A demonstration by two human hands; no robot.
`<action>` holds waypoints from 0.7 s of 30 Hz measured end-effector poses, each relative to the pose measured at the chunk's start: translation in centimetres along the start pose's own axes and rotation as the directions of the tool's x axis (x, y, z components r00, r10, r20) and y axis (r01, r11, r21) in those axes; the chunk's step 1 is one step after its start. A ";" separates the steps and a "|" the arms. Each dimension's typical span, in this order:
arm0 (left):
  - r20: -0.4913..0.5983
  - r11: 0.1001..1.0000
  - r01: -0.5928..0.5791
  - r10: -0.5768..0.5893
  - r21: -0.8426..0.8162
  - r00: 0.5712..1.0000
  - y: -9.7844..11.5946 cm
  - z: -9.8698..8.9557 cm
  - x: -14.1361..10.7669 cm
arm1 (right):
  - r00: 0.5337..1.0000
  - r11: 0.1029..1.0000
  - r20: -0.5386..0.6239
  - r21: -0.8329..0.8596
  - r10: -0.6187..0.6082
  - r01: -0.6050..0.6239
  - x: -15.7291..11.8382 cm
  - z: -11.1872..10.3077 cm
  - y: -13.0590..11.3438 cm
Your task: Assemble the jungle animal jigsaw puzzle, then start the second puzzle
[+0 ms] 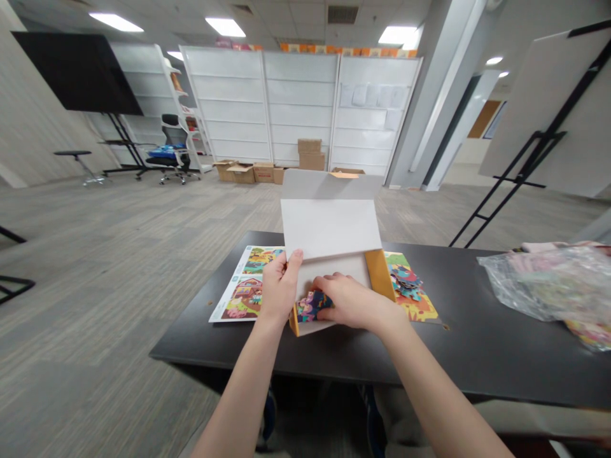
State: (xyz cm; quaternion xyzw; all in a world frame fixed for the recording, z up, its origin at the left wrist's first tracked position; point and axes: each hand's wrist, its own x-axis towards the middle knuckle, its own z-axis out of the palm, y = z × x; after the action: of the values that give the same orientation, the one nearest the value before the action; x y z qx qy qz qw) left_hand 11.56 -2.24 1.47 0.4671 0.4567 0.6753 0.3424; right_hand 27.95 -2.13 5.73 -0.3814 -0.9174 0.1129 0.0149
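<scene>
An open cardboard box (380, 275) with orange sides and a white inside rests near the front edge of the dark table, its lid (330, 226) raised at the back. My left hand (280, 286) grips the box's left side, thumb on top by the lid. Inside the box, my right hand (346, 299) has its fingers curled round colorful puzzle pieces (311, 306) at the left end. A printed picture sheet (244, 296) lies left of the box. On the right, a pile of puzzle pieces (405, 282) sits on another picture sheet (422, 310).
The black table (468, 337) extends right, where a clear plastic bag (539, 280) with colorful contents lies. Cardboard boxes (241, 173), a chair (174, 143) and white shelving (300, 102) stand beyond. A black easel-like stand (515, 172) is at the right.
</scene>
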 end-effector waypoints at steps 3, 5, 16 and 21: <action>-0.024 1.000 0.012 -0.012 -0.014 1.000 0.1 -0.2 0.1 | 0.999 0.997 -0.037 -0.077 -0.002 0.000 0.0 0.0 0.2; -0.047 1.000 0.015 -0.016 -0.014 0.999 0.2 -0.5 0.2 | 0.999 0.996 -0.049 -0.090 -0.015 0.010 0.0 -0.1 0.5; -0.077 1.000 0.002 -0.002 0.009 0.997 0.5 -0.8 0.2 | 0.992 0.993 -0.046 -0.012 -0.118 0.117 0.1 -0.1 0.0; -0.038 0.995 -0.034 0.038 0.089 0.999 0.2 -0.9 0.3 | 0.994 0.994 -0.022 0.011 -0.107 0.107 0.3 -0.1 -0.1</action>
State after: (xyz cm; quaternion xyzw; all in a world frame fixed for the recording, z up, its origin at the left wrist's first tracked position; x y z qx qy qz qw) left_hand 10.61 -2.32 1.64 0.4763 0.4845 0.6696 0.2999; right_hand 27.71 -1.99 5.84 -0.3326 -0.9356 0.1135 0.0332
